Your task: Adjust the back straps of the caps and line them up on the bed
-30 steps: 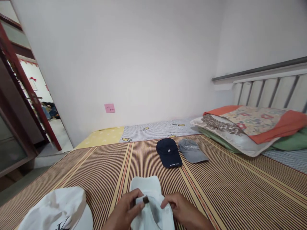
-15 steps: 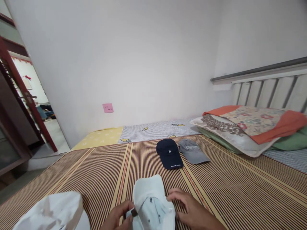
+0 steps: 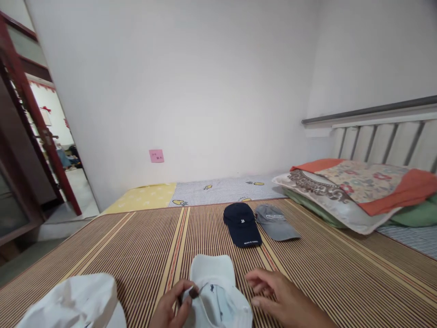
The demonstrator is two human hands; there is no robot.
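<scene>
A pale cap [image 3: 213,269] lies with its inside facing up at the bottom middle, brim pointing away from me. My left hand [image 3: 174,306] pinches the small brown strap piece at the cap's left edge. Just right of the cap, my right hand [image 3: 273,291] is apart from it, fingers curved and spread, with nothing in them. A navy cap [image 3: 241,223] and a grey cap [image 3: 276,222] sit side by side farther back. At the lower left rests a white hat [image 3: 73,303], partly cut off by the frame.
A striped woven mat [image 3: 143,241] covers the bed. Pillows with an orange-edged floral cover [image 3: 372,182] lie at the right, before a headboard [image 3: 382,141]. A pink note [image 3: 156,156] is on the wall, and a red-framed door [image 3: 51,150] stands at the left.
My right hand has come off the pale cap's right edge and moved slightly right. The cap has turned a little, and my left hand still holds its strap. The view has tilted slightly.
</scene>
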